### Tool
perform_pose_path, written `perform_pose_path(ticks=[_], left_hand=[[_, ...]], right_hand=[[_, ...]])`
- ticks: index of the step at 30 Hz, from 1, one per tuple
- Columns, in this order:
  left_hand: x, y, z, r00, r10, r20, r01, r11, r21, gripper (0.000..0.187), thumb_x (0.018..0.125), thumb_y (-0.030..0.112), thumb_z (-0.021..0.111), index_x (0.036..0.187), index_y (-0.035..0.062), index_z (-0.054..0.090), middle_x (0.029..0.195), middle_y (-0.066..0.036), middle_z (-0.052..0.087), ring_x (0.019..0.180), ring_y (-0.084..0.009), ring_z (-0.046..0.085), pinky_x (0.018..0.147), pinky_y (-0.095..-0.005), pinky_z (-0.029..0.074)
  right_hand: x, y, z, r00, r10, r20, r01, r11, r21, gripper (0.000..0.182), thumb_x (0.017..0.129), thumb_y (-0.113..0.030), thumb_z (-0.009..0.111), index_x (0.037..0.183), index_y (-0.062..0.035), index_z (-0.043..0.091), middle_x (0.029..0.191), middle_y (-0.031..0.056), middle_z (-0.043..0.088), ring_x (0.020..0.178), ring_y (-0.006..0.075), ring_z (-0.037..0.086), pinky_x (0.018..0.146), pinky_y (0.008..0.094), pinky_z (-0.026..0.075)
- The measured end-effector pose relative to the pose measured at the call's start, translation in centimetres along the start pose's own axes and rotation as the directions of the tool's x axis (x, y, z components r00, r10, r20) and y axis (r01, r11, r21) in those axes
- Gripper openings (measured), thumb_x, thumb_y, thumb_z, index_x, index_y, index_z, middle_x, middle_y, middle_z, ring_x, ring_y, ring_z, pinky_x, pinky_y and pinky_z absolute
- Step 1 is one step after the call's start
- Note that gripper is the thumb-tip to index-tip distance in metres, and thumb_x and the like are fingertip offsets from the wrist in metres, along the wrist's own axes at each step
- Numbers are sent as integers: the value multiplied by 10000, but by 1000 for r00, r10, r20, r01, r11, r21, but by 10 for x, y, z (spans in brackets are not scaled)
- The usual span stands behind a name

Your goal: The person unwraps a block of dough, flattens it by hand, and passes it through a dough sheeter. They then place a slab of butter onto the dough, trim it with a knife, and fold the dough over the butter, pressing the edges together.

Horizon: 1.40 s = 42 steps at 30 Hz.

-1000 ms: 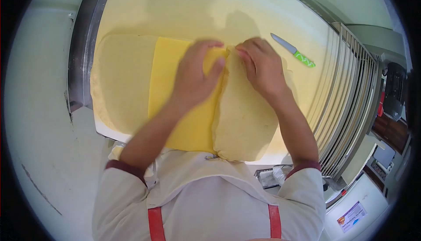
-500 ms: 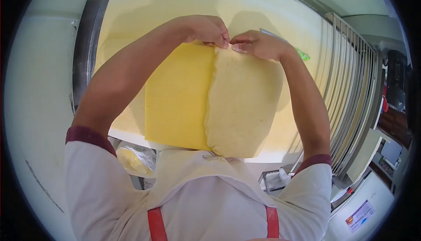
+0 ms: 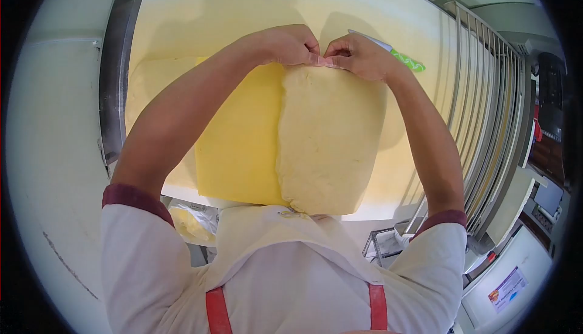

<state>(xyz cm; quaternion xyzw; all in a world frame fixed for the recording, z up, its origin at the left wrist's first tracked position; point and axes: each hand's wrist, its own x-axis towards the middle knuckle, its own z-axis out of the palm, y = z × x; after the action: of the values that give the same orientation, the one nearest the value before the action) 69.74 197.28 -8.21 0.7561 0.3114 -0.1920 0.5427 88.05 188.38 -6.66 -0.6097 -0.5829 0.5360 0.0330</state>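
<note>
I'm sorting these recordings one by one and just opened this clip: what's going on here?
A person at a worktable has the left grip and right grip close together, pinching the far edge of a pale dough flap. The flap appears folded over; to its left, a yellow sheet, probably butter, lies partly uncovered. A green-handled knife lies just beyond the right grip.

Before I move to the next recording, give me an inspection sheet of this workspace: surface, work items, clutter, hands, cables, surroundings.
Surface: pale table, shadows across it.
Work items: pale dough meets the yellow sheet along a ragged edge.
Clutter: green-handled knife beyond the right hand.
Hands: left hand and right hand close together at the dough's far edge, apparently pinching it.
Cables: nothing seen.
Surroundings: metal rack on the right.
</note>
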Motion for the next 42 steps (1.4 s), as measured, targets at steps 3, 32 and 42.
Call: perform_pose_path(ticks=[3, 32, 42], left_hand=[[-14, 6, -4, 999, 45, 0, -44, 991, -123, 264, 869, 281, 668, 925, 23, 684, 830, -28, 628, 798, -142, 539, 697, -310, 426], [10, 33, 23, 965, 251, -80, -260, 955, -142, 206, 832, 217, 691, 863, 13, 682, 788, -30, 628, 748, -124, 556, 687, -293, 442], [38, 44, 38, 985, 165, -54, -168, 984, -60, 249, 829, 221, 691, 949, 3, 704, 845, -56, 662, 764, -126, 561, 700, -299, 451]], right_hand=[[-7, 8, 8, 982, -107, -158, 126, 985, 117, 251, 911, -250, 628, 985, -13, 666, 864, 24, 631, 820, 129, 560, 742, 280, 441], [-42, 46, 2, 974, -17, -225, 117, 891, 439, 173, 906, -199, 648, 955, -33, 650, 808, -22, 588, 741, 79, 502, 645, 247, 399], [-52, 52, 5, 932, 15, -362, 81, 965, 248, 217, 871, -222, 660, 916, -12, 692, 750, 24, 623, 708, 122, 528, 664, 288, 425]])
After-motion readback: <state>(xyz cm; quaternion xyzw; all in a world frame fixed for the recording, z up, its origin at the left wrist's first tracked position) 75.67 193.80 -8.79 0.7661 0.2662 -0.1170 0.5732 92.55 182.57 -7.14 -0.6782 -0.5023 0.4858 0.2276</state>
